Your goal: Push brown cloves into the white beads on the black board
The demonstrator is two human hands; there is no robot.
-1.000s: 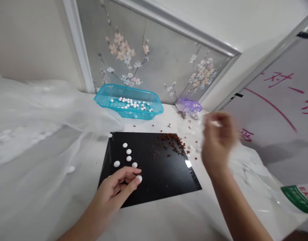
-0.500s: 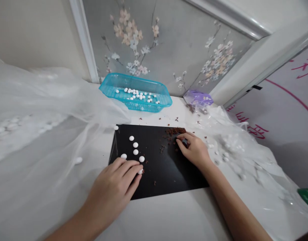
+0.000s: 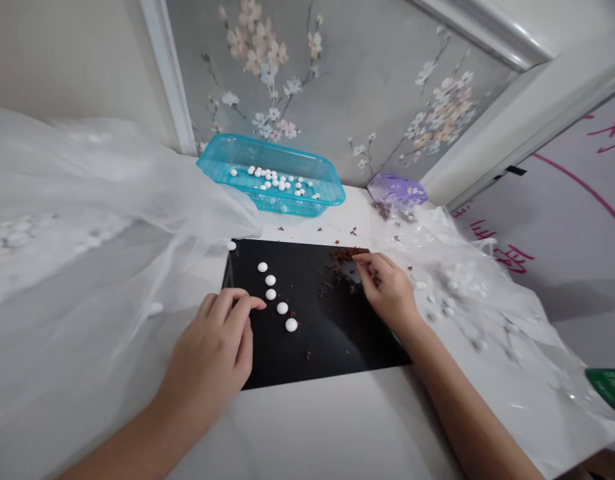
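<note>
While R hand (image 3: 391,297) is at brown sprigs (image 3: 343,256), grip unclear, L hand (image 3: 205,350) curls by white balls (image 3: 282,308) on black board (image 3: 332,350), hold hidden; balls prob. light, slippery, best pinched at sides; sprigs prob. brittle.

A plain, pale wall (image 3: 72,60) is filling the upper left, and beside it a grey panel (image 3: 372,73) is standing behind a white tabletop (image 3: 332,433), with painted blossoms (image 3: 260,40) spreading over it in cream, pink and bluish white. A glossy, light moulding (image 3: 480,30) is edging the panel and catching soft highlights. On the right, a whiteboard (image 3: 577,233) is carrying red writing (image 3: 513,259), while a greyish shadow (image 3: 572,290) is dulling its lower part
</note>
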